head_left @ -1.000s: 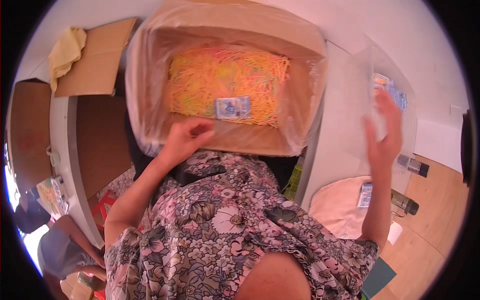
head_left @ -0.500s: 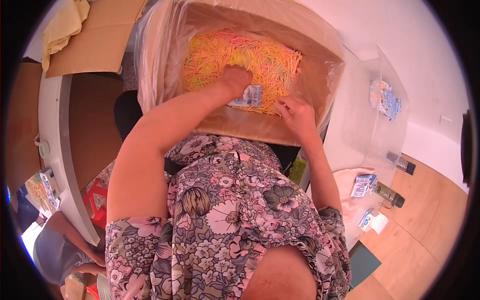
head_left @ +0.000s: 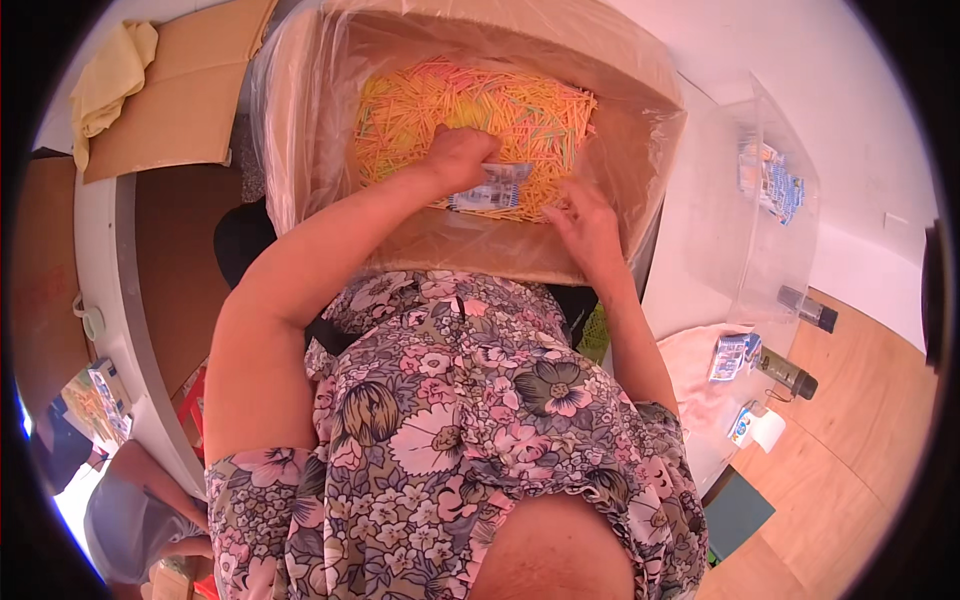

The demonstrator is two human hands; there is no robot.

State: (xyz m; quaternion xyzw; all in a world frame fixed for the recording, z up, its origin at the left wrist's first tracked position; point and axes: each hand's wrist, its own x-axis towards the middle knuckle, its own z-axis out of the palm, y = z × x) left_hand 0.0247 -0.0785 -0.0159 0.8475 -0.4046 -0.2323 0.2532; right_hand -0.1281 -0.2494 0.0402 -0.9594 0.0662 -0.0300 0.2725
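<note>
Thin yellow, orange, pink and green sticks (head_left: pixel 540 115) lie loose in a large cardboard box lined with clear plastic (head_left: pixel 480 258). My left hand (head_left: pixel 462 157) is closed over them, at the upper edge of a small blue-and-white printed packet (head_left: pixel 490 188). It seems to grip that edge, though its fingertips are hidden. To its right, my right hand (head_left: pixel 585 222) sits low at the near right of the sticks, beside the packet, with bent fingers drawn together. Whatever its fingertips hold is too small to make out.
To the right, a clear plastic bin (head_left: pixel 775 215) contains several blue-and-white packets. Another packet (head_left: pixel 735 357) lies on a pink cloth (head_left: pixel 690 375) near a dark bottle (head_left: pixel 788 374). Flattened cardboard (head_left: pixel 190 85) and a yellow cloth (head_left: pixel 115 75) are at upper left. Another person (head_left: pixel 135 515) is at lower left.
The whole view has shifted slightly, with the box now a little further left. My right hand's fingers have moved a little over the sticks; my left hand stays by the packet.
</note>
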